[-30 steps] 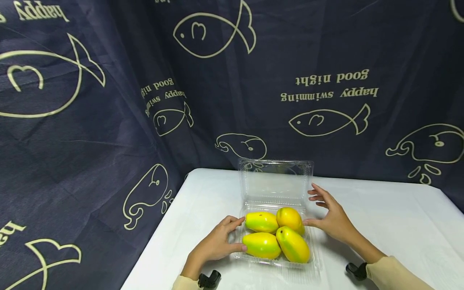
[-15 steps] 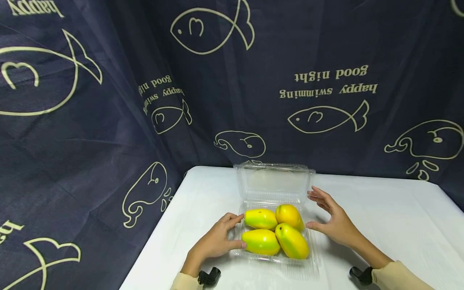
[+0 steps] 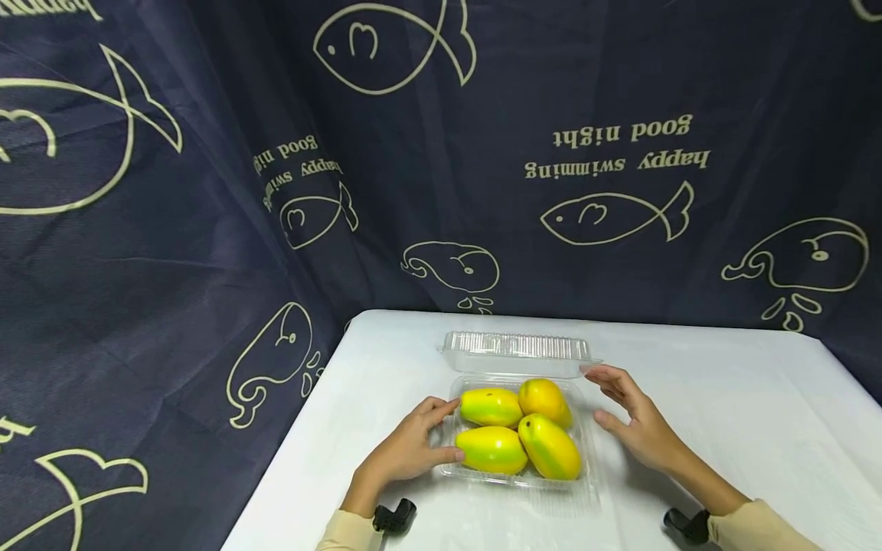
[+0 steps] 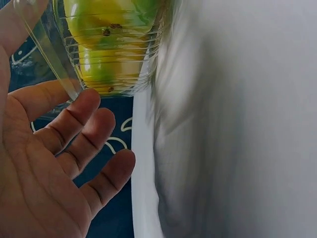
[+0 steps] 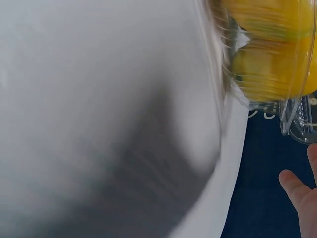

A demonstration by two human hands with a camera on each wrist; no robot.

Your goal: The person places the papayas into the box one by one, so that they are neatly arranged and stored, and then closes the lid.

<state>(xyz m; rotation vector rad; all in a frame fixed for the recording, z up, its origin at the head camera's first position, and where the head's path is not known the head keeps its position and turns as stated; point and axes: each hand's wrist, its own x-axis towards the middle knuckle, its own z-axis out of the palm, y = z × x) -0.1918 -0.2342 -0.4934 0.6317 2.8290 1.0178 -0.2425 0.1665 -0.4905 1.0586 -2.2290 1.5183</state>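
Note:
Several yellow-green mangoes [image 3: 492, 450] lie in the base of a clear plastic clamshell box [image 3: 511, 481]. Its ribbed lid [image 3: 517, 348] leans back behind the base. At the box's left side, my left hand [image 3: 408, 450] touches the rim with spread thumb and index finger; in the left wrist view the other fingers of this hand [image 4: 49, 158] bend loosely and hold nothing. My right hand [image 3: 644, 425] hovers on the right, fingertips near the lid's right corner and thumb apart from the base. Only part of the right hand [image 5: 307, 198] shows in the right wrist view.
A white-covered table [image 3: 386, 360] carries the box. Dark blue cloth [image 3: 427, 191] with fish prints hangs behind and to the left. Black wrist devices [image 3: 395, 516] sit on both forearms.
The lid has tipped backward from upright and now sits lower. My right thumb has come away from the base's right side. My left hand stays at the left rim.

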